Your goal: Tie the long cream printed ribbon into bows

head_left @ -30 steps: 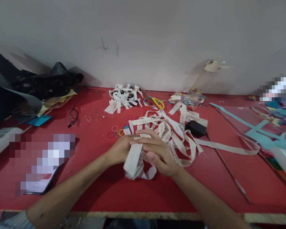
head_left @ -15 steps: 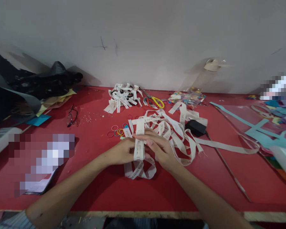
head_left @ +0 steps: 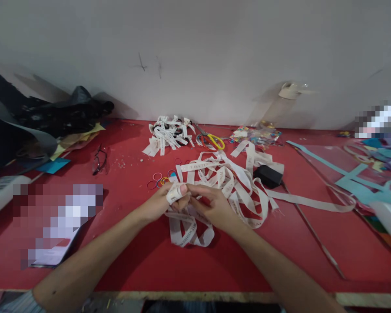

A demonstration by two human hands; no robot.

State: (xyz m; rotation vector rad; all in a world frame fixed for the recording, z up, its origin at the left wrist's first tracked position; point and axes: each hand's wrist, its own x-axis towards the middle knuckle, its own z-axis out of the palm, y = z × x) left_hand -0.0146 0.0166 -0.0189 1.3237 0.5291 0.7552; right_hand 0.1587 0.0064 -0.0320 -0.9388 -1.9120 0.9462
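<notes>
One strip of white printed fabric ribbon [head_left: 173,193] wrapped the thumb of the left hand [head_left: 161,201], curled closed mid-frame, seemingly keeping it snug; the right hand [head_left: 217,208] met its fingers, grip unclear. Tangled cream ribbon [head_left: 220,176] lay within reach, right of centre.

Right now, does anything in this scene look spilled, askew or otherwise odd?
A few things do. The ribbon beyond the right hand lies in a loose tangle, with one end apparently frayed. Pale scraps are scattered beside the glasses, like uncleared debris. Dark marks on the wall also look out of place.
</notes>
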